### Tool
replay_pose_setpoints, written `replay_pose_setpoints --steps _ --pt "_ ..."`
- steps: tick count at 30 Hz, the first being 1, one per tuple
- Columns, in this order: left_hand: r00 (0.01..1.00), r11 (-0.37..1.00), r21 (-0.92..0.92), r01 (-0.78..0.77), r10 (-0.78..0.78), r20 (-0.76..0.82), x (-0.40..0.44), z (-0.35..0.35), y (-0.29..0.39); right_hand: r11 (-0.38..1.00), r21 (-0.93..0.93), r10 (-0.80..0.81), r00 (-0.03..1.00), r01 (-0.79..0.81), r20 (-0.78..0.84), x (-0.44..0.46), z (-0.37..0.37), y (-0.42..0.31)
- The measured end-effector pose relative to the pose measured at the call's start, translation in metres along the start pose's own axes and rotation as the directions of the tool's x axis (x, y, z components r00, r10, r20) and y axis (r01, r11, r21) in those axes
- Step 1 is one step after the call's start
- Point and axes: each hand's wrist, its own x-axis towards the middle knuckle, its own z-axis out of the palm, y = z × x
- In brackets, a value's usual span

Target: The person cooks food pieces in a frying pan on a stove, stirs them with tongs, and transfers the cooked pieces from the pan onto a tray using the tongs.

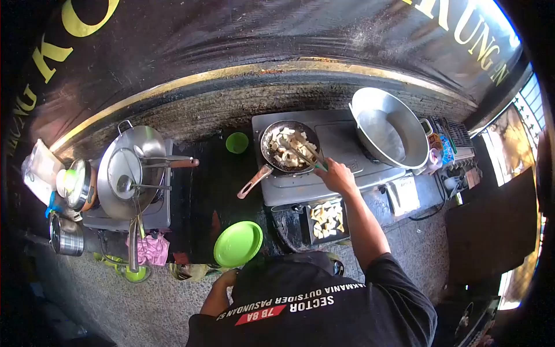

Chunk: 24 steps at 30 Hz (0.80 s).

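My right hand [335,175] is closed around metal tongs with a green part near the grip. The tongs reach into a dark frying pan [265,151] on the grey stove. Pale chunks of food [292,147] lie in that pan, and its brown handle [254,182] points toward the lower left. Only a small part of my left hand [229,279] shows, beside the dark cap and just below a green oval bowl [238,244]; its fingers are hidden. A dark tray [310,236] of pale cut pieces [327,218] sits in front of the stove, left of my right forearm.
A large metal pot [381,130] stands on the stove's right side. On the left stove, a wok [107,179] holds a strainer [124,165] and ladles. A green cup [237,143] is at the back. A steel pot [67,234] and pink cloth [151,250] are at left.
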Motion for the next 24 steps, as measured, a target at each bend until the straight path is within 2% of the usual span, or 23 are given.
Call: replay_pose_setpoints --steps 2,3,5,6,8,9,11,12,13,14,15,16,17,18,20,21,22,23,24 --pt "0.994 0.976 -0.193 0.105 -0.097 0.048 -0.001 0.0 -0.006 0.997 0.03 -0.073 0.995 0.071 0.073 -0.008 -0.01 -0.002" --pt "0.995 0.971 -0.219 0.093 -0.08 0.066 0.008 0.021 0.003 0.998 -0.004 -0.067 0.994 0.068 0.082 -0.012 -0.024 0.003" --pt "0.999 0.999 -0.041 0.026 -0.025 0.036 0.0 0.013 0.0 0.997 0.078 0.007 1.0 -0.008 0.009 -0.015 -0.028 -0.001" --pt "0.999 0.999 -0.037 0.027 -0.026 0.035 -0.004 0.009 0.003 0.996 0.08 0.045 0.999 -0.043 -0.03 -0.013 -0.025 -0.003" --pt "0.978 0.881 -0.472 -0.041 0.131 0.16 -0.007 0.012 0.012 0.993 0.112 0.051 0.998 -0.047 -0.033 -0.014 -0.022 0.003" --pt "0.978 0.881 -0.471 -0.04 0.132 0.163 -0.005 0.01 0.008 0.988 0.148 0.053 0.998 -0.048 -0.033 -0.015 -0.021 0.004" --pt "0.939 0.96 -0.172 -0.219 0.256 0.231 -0.003 0.004 -0.006 0.986 0.162 0.04 0.998 -0.032 -0.048 -0.019 -0.017 0.008" --pt "0.939 0.962 -0.17 -0.216 0.252 0.234 -0.022 -0.015 0.027 0.984 0.175 0.028 0.998 -0.016 -0.065 -0.022 -0.014 0.009" --pt "0.961 1.0 -0.018 -0.009 0.013 0.278 -0.044 -0.029 0.081 0.984 0.179 0.032 0.997 -0.021 -0.063 -0.025 -0.011 0.01" --pt "0.932 0.971 0.141 0.194 -0.227 0.283 -0.079 -0.054 0.16 0.983 0.18 0.041 0.997 -0.027 -0.072 -0.027 -0.008 0.011" --pt "0.931 0.97 0.147 0.193 -0.229 0.284 -0.047 -0.036 0.09 0.983 0.183 0.049 0.995 -0.033 -0.083 -0.029 -0.005 0.012" --pt "0.895 0.927 -0.137 0.35 -0.287 0.341 -0.019 -0.023 0.029 0.982 0.185 0.054 0.995 -0.037 -0.087 -0.031 -0.002 0.015" --pt "0.852 0.78 -0.396 0.485 -0.321 0.413 0.01 -0.012 -0.002 0.981 0.191 0.056 0.993 -0.035 -0.105 -0.032 0.003 0.018" --pt "0.852 0.782 -0.391 0.485 -0.321 0.413 0.007 -0.016 0.003 0.98 0.196 0.057 0.991 -0.032 -0.122 -0.034 0.005 0.021" --pt "0.792 0.881 -0.117 0.459 -0.346 0.504 -0.019 -0.034 0.045 0.975 0.217 0.065 0.992 -0.04 -0.11 -0.041 0.005 0.024" --pt "0.791 0.88 -0.117 0.459 -0.346 0.504 -0.025 -0.043 0.058 0.971 0.236 0.069 0.993 -0.045 -0.093 -0.042 0.004 0.024" --pt "0.799 0.946 0.208 0.25 -0.323 0.508 -0.033 -0.053 0.078 0.971 0.237 0.069 0.993 -0.045 -0.093 -0.045 0.001 0.022" --pt "0.799 0.866 0.501 0.001 -0.302 0.52 -0.035 -0.062 0.091 0.965 0.253 0.089 0.994 -0.069 -0.068 -0.049 -0.004 0.019" --pt "0.796 0.866 0.5 0.001 -0.304 0.524 -0.032 -0.065 0.094 0.959 0.268 0.111 0.993 -0.096 -0.04 -0.053 -0.006 0.018"
